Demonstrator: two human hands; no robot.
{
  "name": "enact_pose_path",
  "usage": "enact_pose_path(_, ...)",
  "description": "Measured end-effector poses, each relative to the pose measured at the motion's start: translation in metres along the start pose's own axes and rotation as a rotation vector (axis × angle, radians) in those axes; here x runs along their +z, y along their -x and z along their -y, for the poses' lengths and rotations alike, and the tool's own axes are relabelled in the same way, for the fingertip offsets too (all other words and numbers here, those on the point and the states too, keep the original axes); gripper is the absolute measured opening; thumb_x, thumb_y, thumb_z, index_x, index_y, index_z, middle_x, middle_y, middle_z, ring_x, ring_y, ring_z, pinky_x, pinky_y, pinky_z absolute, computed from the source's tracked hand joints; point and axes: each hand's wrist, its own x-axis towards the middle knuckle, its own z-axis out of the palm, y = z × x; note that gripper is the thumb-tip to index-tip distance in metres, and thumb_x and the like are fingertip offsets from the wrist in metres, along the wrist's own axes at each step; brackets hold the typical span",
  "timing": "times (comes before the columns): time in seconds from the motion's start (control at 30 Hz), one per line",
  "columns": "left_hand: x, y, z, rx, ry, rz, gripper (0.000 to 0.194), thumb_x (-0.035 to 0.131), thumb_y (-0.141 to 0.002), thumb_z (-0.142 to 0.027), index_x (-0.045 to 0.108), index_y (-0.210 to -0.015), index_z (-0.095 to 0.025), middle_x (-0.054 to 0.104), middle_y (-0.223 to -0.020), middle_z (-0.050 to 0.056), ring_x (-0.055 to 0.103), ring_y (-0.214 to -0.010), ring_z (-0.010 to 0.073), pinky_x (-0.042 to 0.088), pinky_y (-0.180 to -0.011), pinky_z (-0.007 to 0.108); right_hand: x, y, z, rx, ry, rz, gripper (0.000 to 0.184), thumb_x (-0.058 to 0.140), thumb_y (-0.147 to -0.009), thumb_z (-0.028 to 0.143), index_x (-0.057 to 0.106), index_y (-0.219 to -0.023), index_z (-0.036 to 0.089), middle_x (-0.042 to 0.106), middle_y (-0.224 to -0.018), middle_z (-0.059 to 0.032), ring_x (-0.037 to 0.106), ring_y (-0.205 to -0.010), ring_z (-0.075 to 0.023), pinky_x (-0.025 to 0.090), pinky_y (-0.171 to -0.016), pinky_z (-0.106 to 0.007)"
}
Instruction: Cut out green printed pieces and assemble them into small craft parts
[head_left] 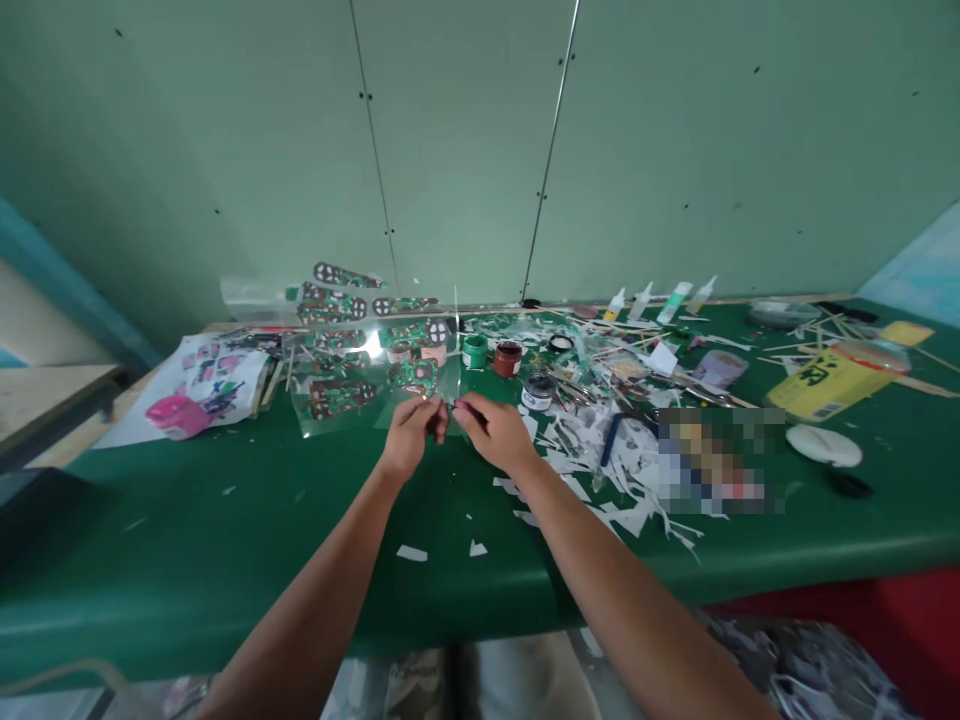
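Note:
My left hand and my right hand meet over the green table, fingers pinched together. They hold the near edge of a clear plastic sheet that stands up in front of me. Green patterned cut-out stickers are stuck on the sheet. What exactly the right fingertips pinch is too small to tell; a dark pink-tipped bit shows there.
Small paint jars stand behind the hands: green, red, dark. White paper scraps litter the right side. Glue bottles line the wall. A yellow box lies at right, a printed sheet at left.

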Motion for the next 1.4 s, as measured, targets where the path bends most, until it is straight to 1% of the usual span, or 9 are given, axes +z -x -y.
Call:
enact_pose_path(0.13,-0.0009,-0.0009,0.0014,-0.010,0.034,-0.012,0.033,0.060,-0.072,-0.045,0.051,-0.056,-0.018,0.047,-0.044,-0.003,0.046,-0.041,0.0095,0.038,-0.044,0.024,0.0017,0.0006,-0.0006,-0.037,0.103,0.054,0.036,0.037,-0.095,0.047,0.063,-0.091,0.023,0.066,-0.071,-0.0032,0.060,-0.065,-0.0168,0.035,-0.057,-0.024)
enact_pose_path(0.2,-0.0010,-0.0016,0.0025,-0.013,0.042,-0.002,0.031,0.059,-0.072,-0.042,0.051,-0.055,-0.018,0.047,-0.044,-0.003,0.045,-0.041,0.0095,0.038,-0.045,0.024,0.0028,0.0004,-0.0013,-0.043,0.137,0.058,0.035,0.038,-0.095,0.046,0.064,-0.090,0.024,0.068,-0.072,-0.0033,0.060,-0.064,-0.0168,0.034,-0.057,-0.025)
enact_pose_path(0.43,-0.0012,-0.0026,0.0038,-0.017,0.055,0.021,0.027,0.057,-0.072,-0.034,0.048,-0.052,-0.019,0.043,-0.044,-0.004,0.045,-0.043,0.0098,0.038,-0.046,0.025,0.0024,-0.0009,-0.0027,-0.054,0.163,0.081,0.035,0.037,-0.096,0.047,0.065,-0.093,0.025,0.067,-0.069,-0.0025,0.059,-0.061,-0.0173,0.030,-0.054,-0.026)
enact_pose_path(0.6,-0.0025,-0.0022,0.0042,-0.019,0.070,0.008,0.028,0.056,-0.075,-0.038,0.049,-0.055,-0.019,0.042,-0.044,-0.005,0.045,-0.043,0.0097,0.037,-0.047,0.025,0.0004,-0.0016,-0.0049,-0.042,0.150,0.120,0.037,0.034,-0.097,0.047,0.063,-0.094,0.026,0.067,-0.071,-0.0019,0.060,-0.063,-0.0170,0.031,-0.054,-0.025)
enact_pose_path(0.77,-0.0045,-0.0023,0.0057,-0.048,0.070,0.019,0.028,0.055,-0.075,-0.037,0.049,-0.055,-0.018,0.042,-0.043,-0.005,0.045,-0.042,0.0098,0.038,-0.048,0.025,-0.0005,-0.0016,-0.0045,-0.038,0.165,0.132,0.036,0.036,-0.096,0.048,0.063,-0.094,0.025,0.067,-0.070,-0.0022,0.060,-0.062,-0.0172,0.030,-0.054,-0.025)
enact_pose_path(1.0,-0.0030,-0.0024,0.0022,-0.035,0.047,0.032,0.025,0.054,-0.074,-0.036,0.048,-0.056,-0.019,0.041,-0.044,-0.005,0.045,-0.044,0.0105,0.037,-0.048,0.025,0.0038,-0.0015,-0.0014,-0.068,0.206,0.060,0.037,0.034,-0.098,0.046,0.063,-0.093,0.024,0.071,-0.078,-0.0045,0.063,-0.067,-0.0178,0.030,-0.054,-0.026)
enact_pose_path(1.1,-0.0021,-0.0021,0.0010,-0.029,0.036,0.050,0.027,0.053,-0.075,-0.038,0.048,-0.056,-0.019,0.041,-0.045,-0.004,0.045,-0.044,0.0104,0.036,-0.049,0.026,0.0048,-0.0018,-0.0023,-0.030,0.193,0.012,0.037,0.034,-0.098,0.045,0.064,-0.095,0.023,0.071,-0.079,-0.0057,0.064,-0.068,-0.0196,0.032,-0.054,-0.026)
enact_pose_path(1.23,-0.0016,-0.0014,0.0012,-0.035,0.025,0.092,0.027,0.054,-0.075,-0.038,0.049,-0.056,-0.019,0.041,-0.045,-0.004,0.044,-0.045,0.0105,0.035,-0.049,0.026,0.0008,-0.0022,-0.0064,0.038,0.139,-0.070,0.039,0.034,-0.097,0.048,0.064,-0.097,0.023,0.070,-0.081,-0.0071,0.064,-0.067,-0.0210,0.034,-0.055,-0.027)
enact_pose_path(1.4,-0.0018,-0.0013,0.0011,-0.033,0.028,0.125,0.028,0.055,-0.075,-0.038,0.049,-0.054,-0.019,0.038,-0.044,-0.005,0.044,-0.045,0.0111,0.035,-0.050,0.028,-0.0027,-0.0020,-0.0090,0.044,0.128,-0.090,0.043,0.032,-0.096,0.053,0.064,-0.097,0.024,0.069,-0.078,-0.0055,0.063,-0.067,-0.0200,0.034,-0.055,-0.027)
